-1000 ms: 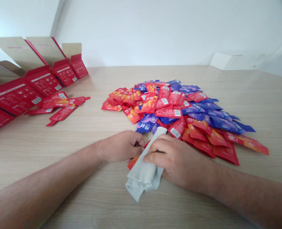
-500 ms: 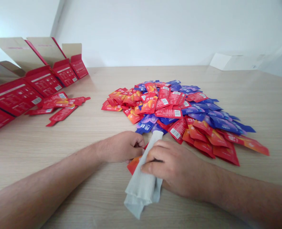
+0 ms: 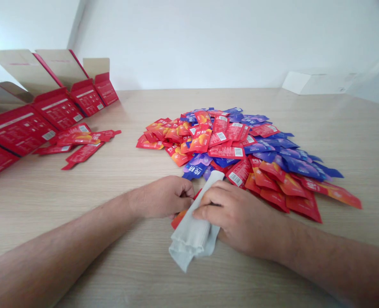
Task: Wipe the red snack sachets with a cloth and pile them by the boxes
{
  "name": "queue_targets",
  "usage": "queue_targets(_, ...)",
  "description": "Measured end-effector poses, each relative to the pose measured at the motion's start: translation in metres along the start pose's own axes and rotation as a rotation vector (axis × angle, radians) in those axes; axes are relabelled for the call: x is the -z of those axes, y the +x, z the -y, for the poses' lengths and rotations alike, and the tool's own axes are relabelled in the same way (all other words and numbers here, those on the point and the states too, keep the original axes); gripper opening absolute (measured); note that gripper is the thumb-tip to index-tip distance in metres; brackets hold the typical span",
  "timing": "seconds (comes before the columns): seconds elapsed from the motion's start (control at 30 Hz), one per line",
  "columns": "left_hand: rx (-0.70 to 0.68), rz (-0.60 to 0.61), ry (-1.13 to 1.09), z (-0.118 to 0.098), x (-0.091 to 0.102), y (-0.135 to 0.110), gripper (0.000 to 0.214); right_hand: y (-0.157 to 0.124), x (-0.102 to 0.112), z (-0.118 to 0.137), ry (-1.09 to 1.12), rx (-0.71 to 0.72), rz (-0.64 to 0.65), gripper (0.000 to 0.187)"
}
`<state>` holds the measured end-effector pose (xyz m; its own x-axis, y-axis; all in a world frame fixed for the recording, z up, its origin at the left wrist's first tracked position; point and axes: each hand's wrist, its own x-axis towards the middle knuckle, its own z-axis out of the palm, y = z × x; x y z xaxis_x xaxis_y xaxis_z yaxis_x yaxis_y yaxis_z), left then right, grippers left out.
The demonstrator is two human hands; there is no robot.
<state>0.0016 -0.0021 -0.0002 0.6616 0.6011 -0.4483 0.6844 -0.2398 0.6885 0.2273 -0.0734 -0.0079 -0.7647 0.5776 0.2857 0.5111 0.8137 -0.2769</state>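
My left hand [image 3: 163, 197] is closed on a red-orange sachet [image 3: 178, 219] that lies on the wooden table [image 3: 128, 171] in front of me. Most of that sachet is hidden under a folded pale grey cloth [image 3: 191, 237]. My right hand [image 3: 236, 216] has its fingers curled over the cloth and presses it down on the sachet. Just beyond both hands spreads a big pile of red, orange and blue sachets [image 3: 240, 149].
Several open red cartons [image 3: 22, 124] with raised flaps stand along the left edge. A few red sachets [image 3: 80, 143] lie beside them. A white box [image 3: 317, 82] sits at the far right by the wall.
My right hand drew the cloth toward me along the sachet, then pushed it back up toward the pile. My left hand stayed put.
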Motion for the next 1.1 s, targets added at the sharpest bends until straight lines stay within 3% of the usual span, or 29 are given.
queue_targets(0.13, 0.003, 0.006, 0.019, -0.0014, 0.0012, -0.0003, 0.015, 0.0009, -0.0002, 0.0017, -0.002, 0.078, 0.034, 0.02)
queue_targets(0.33, 0.003, -0.006, -0.008, -0.0007, -0.001, -0.0014, 0.015, 0.0014, -0.0015, 0.0001, -0.002, -0.011, 0.0, 0.014)
queue_targets(0.5, -0.001, 0.005, 0.002, -0.0019, 0.0002, -0.0005, 0.014, 0.001, -0.0015, 0.0006, -0.007, 0.079, 0.039, 0.019)
queue_targets(0.67, -0.005, -0.004, -0.017, -0.0017, -0.001, -0.0014, 0.013, 0.0007, -0.0015, 0.0001, -0.001, -0.013, -0.003, 0.012)
queue_targets(0.83, -0.016, 0.008, 0.023, -0.001, 0.0, -0.0006, 0.015, 0.0009, -0.0002, 0.0016, -0.009, 0.06, 0.039, 0.017)
queue_targets(1.0, -0.008, -0.001, -0.015, -0.002, -0.0006, -0.0019, 0.015, 0.0009, -0.0001, 0.0015, -0.004, -0.033, 0.008, 0.015)
queue_targets(1.1, 0.003, 0.005, 0.003, -0.0024, 0.0009, -0.0016, 0.014, 0.0014, -0.0008, 0.0019, -0.008, 0.027, 0.025, 0.018)
